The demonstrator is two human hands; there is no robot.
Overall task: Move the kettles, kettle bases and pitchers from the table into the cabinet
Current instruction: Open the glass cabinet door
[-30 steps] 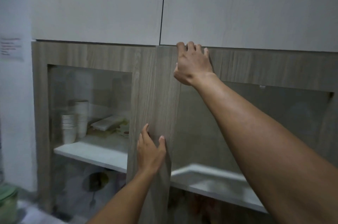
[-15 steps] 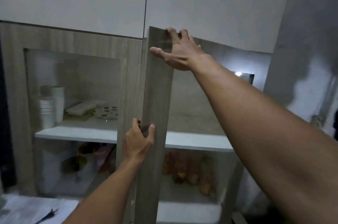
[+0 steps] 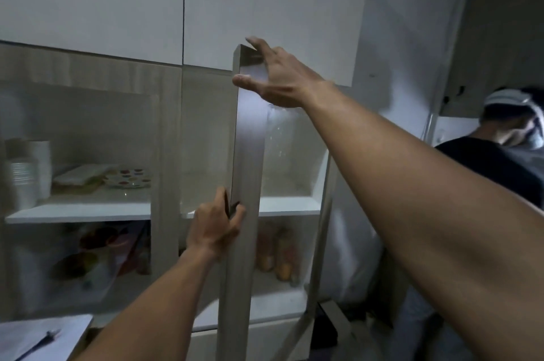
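Note:
The wood-framed cabinet door stands swung out, edge-on to me. My left hand grips its near edge at mid height. My right hand holds its top corner, fingers spread over the top and thumb across the front. Behind the door the right-hand compartment is exposed, with a white shelf. A clear glass vessel stands on that shelf; I cannot tell what kind it is. No kettle, kettle base or table pitcher is in view.
The left glass door is closed over stacked cups, a food box and a dotted plate. Jars sit on the lower right shelf. A paper with a pen lies at bottom left. Another person stands close on the right.
The door has swung from closed to wide open, with both hands staying on it. My view has shifted right, bringing the other person into sight.

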